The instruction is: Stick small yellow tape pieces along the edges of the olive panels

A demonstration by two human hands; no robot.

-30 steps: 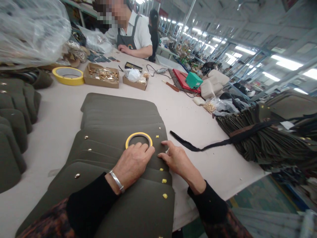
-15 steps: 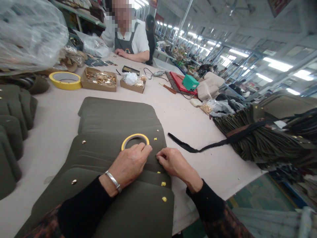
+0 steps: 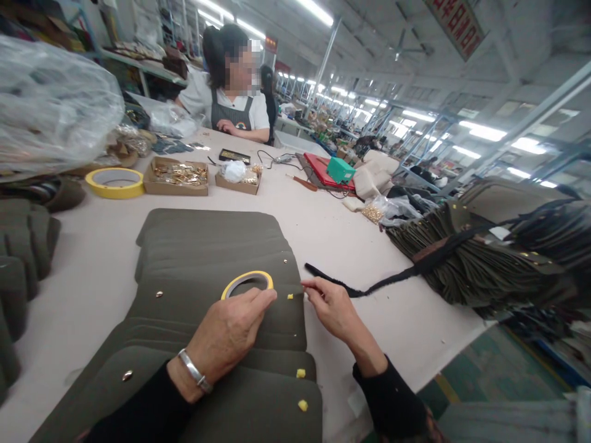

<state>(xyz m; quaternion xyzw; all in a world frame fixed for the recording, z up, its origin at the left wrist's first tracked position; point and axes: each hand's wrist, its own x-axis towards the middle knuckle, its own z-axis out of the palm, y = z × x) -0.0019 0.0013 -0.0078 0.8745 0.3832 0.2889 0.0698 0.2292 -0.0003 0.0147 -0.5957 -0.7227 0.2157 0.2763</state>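
My left hand (image 3: 226, 332) is closed on a roll of yellow tape (image 3: 249, 277), holding it tilted above a stack of overlapping dark olive panels (image 3: 207, 246). My right hand (image 3: 335, 307) pinches thumb and fingers together at the right edge of a panel; what sits between the fingertips is too small to make out. Just left of those fingertips is a small yellow tape piece (image 3: 290, 296). Lower down, another yellow piece (image 3: 301, 373) sticks to a panel near its right edge. A metal stud (image 3: 159, 294) shows on the panels' left side.
A larger yellow tape roll (image 3: 115, 183) and a cardboard box of gold metal parts (image 3: 175, 191) stand at the back left. A black strip (image 3: 392, 274) runs to bundled olive pieces (image 3: 443, 252) at right. Across the table sits a person (image 3: 235, 117).
My view has tilted up, so the table sits lower in the picture. My right hand has moved away from my left, to the panel's edge. The left still holds the tape roll.
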